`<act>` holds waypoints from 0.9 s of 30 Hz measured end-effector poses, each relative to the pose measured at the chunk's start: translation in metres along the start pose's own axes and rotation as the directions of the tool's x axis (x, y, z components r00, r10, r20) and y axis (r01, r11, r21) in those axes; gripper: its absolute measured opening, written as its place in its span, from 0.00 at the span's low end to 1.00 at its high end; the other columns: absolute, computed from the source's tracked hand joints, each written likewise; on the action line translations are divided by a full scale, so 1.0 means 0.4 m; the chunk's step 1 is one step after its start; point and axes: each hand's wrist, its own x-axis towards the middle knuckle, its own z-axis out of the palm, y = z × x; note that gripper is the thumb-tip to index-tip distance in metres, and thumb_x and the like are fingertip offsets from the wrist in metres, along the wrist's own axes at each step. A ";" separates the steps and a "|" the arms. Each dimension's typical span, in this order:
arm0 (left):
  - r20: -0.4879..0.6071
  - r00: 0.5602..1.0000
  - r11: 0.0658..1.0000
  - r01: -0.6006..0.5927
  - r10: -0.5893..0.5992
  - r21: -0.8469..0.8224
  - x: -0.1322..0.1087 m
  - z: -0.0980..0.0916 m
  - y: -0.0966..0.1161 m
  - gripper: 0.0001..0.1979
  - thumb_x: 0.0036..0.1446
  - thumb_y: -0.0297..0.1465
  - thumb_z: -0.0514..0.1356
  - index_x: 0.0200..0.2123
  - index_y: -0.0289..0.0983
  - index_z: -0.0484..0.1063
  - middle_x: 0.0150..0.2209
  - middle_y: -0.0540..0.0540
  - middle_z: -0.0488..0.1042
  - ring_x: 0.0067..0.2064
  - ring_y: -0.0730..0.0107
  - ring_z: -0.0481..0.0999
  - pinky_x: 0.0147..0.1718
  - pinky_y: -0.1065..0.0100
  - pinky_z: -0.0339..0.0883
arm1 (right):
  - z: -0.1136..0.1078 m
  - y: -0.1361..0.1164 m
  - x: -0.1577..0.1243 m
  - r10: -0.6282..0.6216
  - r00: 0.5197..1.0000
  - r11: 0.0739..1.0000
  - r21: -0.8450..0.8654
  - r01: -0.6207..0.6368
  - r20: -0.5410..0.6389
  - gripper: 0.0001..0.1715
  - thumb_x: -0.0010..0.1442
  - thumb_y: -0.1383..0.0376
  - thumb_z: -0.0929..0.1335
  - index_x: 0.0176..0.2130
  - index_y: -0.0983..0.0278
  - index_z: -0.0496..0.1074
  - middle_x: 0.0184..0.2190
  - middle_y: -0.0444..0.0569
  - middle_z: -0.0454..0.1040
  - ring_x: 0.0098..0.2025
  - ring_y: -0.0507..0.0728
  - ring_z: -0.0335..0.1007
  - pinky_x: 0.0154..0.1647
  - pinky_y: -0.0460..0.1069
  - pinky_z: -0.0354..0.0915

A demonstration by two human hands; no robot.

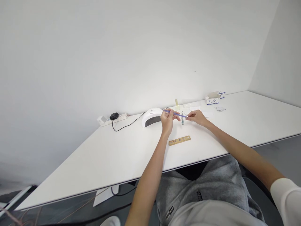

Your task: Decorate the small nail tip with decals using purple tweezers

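My left hand (167, 120) is closed around a slim purple pen-like stick (176, 113), which slants down to the right. At the stick's right end, the fingertips of my right hand (197, 116) are pinched together. Something small and whitish shows there, too small to name. Just behind and between my hands stands a narrow row of teal, glittery pieces (182, 118). Nearer to me a flat tan strip (179, 140) lies on the table, with several small round spots along it. The white arched nail lamp (152, 116) sits beside my left hand, partly hidden by it.
A small bottle of pale yellow liquid (177, 104) stands near the wall. Further right are an opened white and blue box (213, 99) and a crumpled silvery packet (220, 109). On the left, a black adapter (114, 116) sits in a white power strip (117, 119), its cord reaching the lamp.
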 end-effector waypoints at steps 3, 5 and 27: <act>0.008 1.000 1.000 0.005 -0.005 -0.007 0.000 -0.002 -0.003 0.16 0.55 0.40 0.62 0.35 0.37 0.59 0.27 0.48 0.76 0.20 0.72 0.73 0.23 0.66 0.71 | 0.003 -0.001 -0.001 -0.017 1.000 1.000 0.002 0.017 -0.005 0.13 0.37 0.59 0.76 0.24 0.65 0.76 0.23 0.49 0.77 0.27 0.55 0.72 0.27 0.48 0.66; 0.012 1.000 1.000 0.008 -0.008 -0.004 0.000 -0.002 -0.003 0.17 0.55 0.41 0.62 0.35 0.37 0.59 0.27 0.48 0.76 0.20 0.72 0.73 0.24 0.65 0.72 | 0.004 -0.003 -0.002 -0.023 1.000 1.000 0.009 0.023 -0.011 0.14 0.38 0.59 0.76 0.25 0.65 0.77 0.23 0.49 0.77 0.27 0.55 0.71 0.27 0.48 0.65; -0.039 0.999 1.000 -0.018 0.019 0.018 0.009 -0.009 0.003 0.18 0.55 0.42 0.62 0.34 0.37 0.58 0.24 0.50 0.75 0.18 0.74 0.71 0.20 0.69 0.69 | -0.011 -0.015 0.003 -0.018 0.995 0.993 0.113 0.029 -0.096 0.11 0.41 0.61 0.75 0.26 0.66 0.79 0.31 0.53 0.79 0.31 0.55 0.72 0.30 0.49 0.69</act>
